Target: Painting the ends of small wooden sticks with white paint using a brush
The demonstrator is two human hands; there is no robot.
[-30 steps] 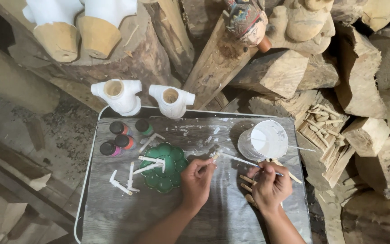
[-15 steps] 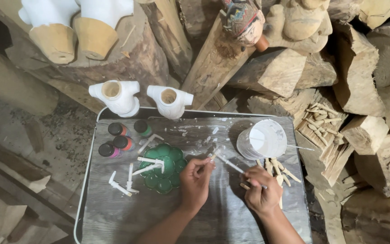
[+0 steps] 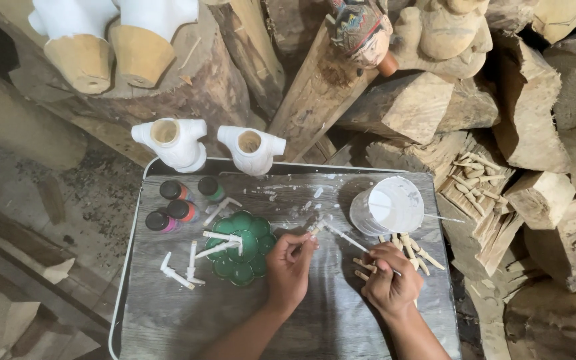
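White paint is what the work turns on. Head view now: your left hand [image 3: 289, 265] pinches a small wooden piece [image 3: 316, 229] at its fingertips, held just above the grey tray [image 3: 168, 313], right of the green flower-shaped palette [image 3: 241, 248]. Your right hand [image 3: 389, 279] is closed around a thin brush [image 3: 349, 239], tip laid against the piece, and it also cradles a few bare wooden sticks [image 3: 361, 267]. More bare sticks [image 3: 415, 248] lie just below the white paint cup [image 3: 387, 207].

Compared with a second ago: your right hand sat further right then, under the cup, brush tip pointing at the left hand from a distance. Half a second ago it dropped lower and closer in. Now the brush meets the piece. Left hand has barely shifted. My read: you've gone from loading or repositioning to actual coating of this piece.

Unchanged: white-coated pieces [image 3: 218, 243] drying on and beside the palette, four paint bottles [image 3: 180, 201] top left of the tray, two white-primed carved figures [image 3: 208, 145] at its far edge.
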